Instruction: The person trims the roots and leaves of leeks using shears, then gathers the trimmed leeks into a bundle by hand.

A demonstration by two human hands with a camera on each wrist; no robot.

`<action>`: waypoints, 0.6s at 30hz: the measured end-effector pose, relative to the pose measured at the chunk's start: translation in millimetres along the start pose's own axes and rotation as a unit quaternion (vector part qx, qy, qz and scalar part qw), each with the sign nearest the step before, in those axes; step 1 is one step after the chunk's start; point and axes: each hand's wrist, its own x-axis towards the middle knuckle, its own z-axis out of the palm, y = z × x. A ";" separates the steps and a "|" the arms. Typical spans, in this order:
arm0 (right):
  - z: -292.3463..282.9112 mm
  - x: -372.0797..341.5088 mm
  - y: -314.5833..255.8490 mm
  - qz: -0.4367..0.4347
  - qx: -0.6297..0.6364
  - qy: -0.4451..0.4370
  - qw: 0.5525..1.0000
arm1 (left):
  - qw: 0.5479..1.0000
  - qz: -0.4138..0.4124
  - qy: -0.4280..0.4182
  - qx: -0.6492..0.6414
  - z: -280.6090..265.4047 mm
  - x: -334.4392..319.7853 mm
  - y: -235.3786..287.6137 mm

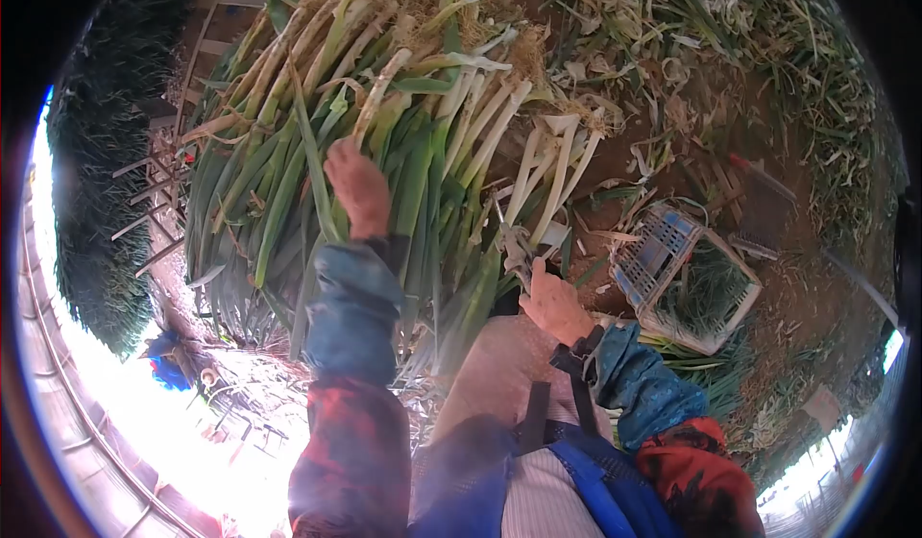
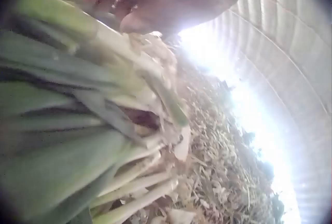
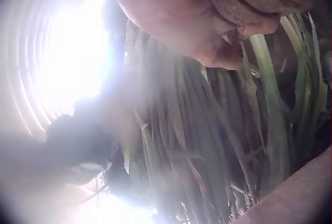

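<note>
My left hand [image 1: 358, 187] is over the middle of a large heap of leeks [image 1: 423, 168], with its fingers curled round a leek stalk [image 1: 379, 91] whose pale end points away from me. In the left wrist view the curled fingers [image 2: 127, 19] lie against pale stalks. My right hand [image 1: 557, 303] is lower, at the heap's right edge, close to my knee. Its fingers curl at a knobbly grey-brown thing [image 1: 516, 248], also visible in the right wrist view; I cannot tell what kind of thing it is. Green leaves hang below that hand.
Right of my knee stands a plastic crate [image 1: 658, 259] with green leaves inside. Loose trimmings [image 1: 711, 19] cover the ground at the back right. A slatted rack [image 1: 158, 202] stands at the left, beside a dark green pile [image 1: 106, 183]. Bright plastic sheeting [image 2: 290, 53] curves behind.
</note>
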 end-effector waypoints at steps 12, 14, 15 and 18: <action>-17.6 -27.9 -13.3 0.047 0.056 -0.048 0.996 | 0.916 -0.162 -0.265 -0.253 -23.3 -61.4 23.4; -17.7 -33.4 -2.8 0.043 0.044 -0.036 0.997 | 0.887 -0.169 -0.337 -0.267 8.0 -87.4 21.9; -15.5 -40.1 1.2 0.044 0.042 -0.035 0.998 | 0.867 -0.169 -0.408 -0.230 24.0 -117.9 6.8; -20.1 -47.4 1.9 0.066 0.051 -0.083 0.993 | 0.831 -0.183 -0.489 -0.193 45.6 -183.1 -5.4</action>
